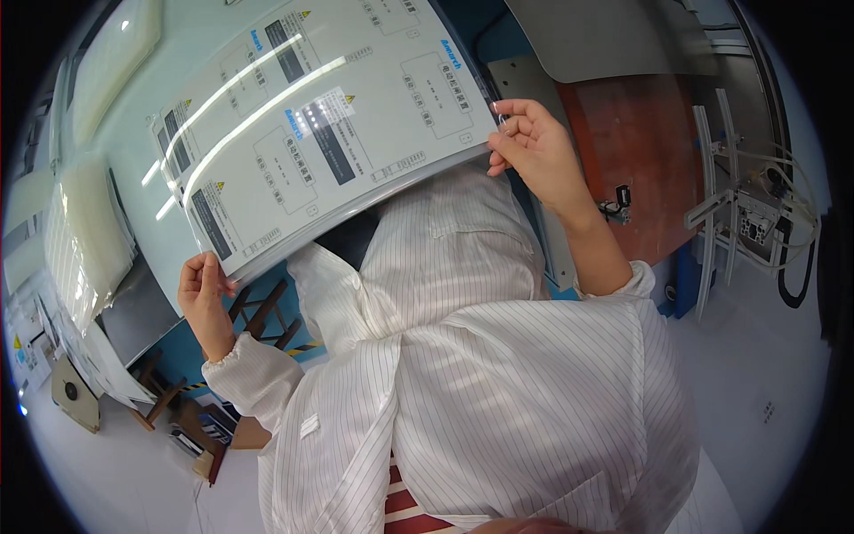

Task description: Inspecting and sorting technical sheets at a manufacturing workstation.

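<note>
Corners of a glossy printed sheet (329, 129), which is seen toward eleven o'clock, are gripped at both ends of its near edge: one is pinched at nine o'clock by the left hand (205, 298), the other near one o'clock by the right hand (538, 151). A pale green table (191, 53) is partly covered; a translucent stack (84, 236) is placed farther out at nine, a reddish panel (632, 142) at two.

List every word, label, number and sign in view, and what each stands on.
Described, not copied out:
Blue slanted lettering, repeated on the printed sheet.
Large dark characters by line diagrams, same sheet.
Dark panels of fine print, same sheet: too small to read.
Yellow warning triangles near those panels.
Small yellow triangle on paper at far left; its print is too blurred to read.
</note>
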The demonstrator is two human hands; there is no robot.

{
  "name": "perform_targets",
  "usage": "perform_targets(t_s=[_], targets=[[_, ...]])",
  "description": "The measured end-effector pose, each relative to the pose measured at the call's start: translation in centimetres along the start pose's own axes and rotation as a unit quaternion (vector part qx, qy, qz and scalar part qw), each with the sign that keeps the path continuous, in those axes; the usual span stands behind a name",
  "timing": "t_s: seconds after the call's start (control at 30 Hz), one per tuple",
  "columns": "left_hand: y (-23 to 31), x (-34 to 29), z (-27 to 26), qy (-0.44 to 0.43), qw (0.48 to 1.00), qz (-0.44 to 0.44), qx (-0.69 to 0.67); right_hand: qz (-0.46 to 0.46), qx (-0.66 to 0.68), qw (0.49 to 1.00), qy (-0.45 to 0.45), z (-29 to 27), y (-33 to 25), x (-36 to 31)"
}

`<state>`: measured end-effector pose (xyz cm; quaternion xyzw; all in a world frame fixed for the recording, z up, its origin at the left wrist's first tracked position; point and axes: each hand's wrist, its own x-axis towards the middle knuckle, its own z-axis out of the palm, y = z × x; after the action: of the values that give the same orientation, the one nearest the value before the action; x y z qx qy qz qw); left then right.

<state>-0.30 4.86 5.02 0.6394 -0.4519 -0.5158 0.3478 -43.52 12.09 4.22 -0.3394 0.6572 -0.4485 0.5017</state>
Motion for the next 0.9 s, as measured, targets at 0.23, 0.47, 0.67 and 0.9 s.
perform_targets(t_s=[0.23, 0.47, 0.67, 0.9], targets=[[0.2, -0.9, 0.7, 0.040, 0.999, 0.004, 0.030, -0.014, -0.027, 0.999, 0.009, -0.4, -0.6, 0.5], [-0.2, -1.5, 0.7, 0.045, 0.999, -0.002, 0.024, -0.033, -0.034, 0.999, 0.020, -1.2, -1.6, 1.9], [-0.2, -1.2, 1.3, 0.037, 0.999, 0.006, 0.002, -0.101, -0.012, 0.981, 0.167, -6.9, -3.9, 6.1], [-2.2, -1.1, 0.4, 0.080, 0.993, 0.062, 0.060, -0.087, 0.221, 0.885, 0.400, -19.1, -1.8, 12.7]])
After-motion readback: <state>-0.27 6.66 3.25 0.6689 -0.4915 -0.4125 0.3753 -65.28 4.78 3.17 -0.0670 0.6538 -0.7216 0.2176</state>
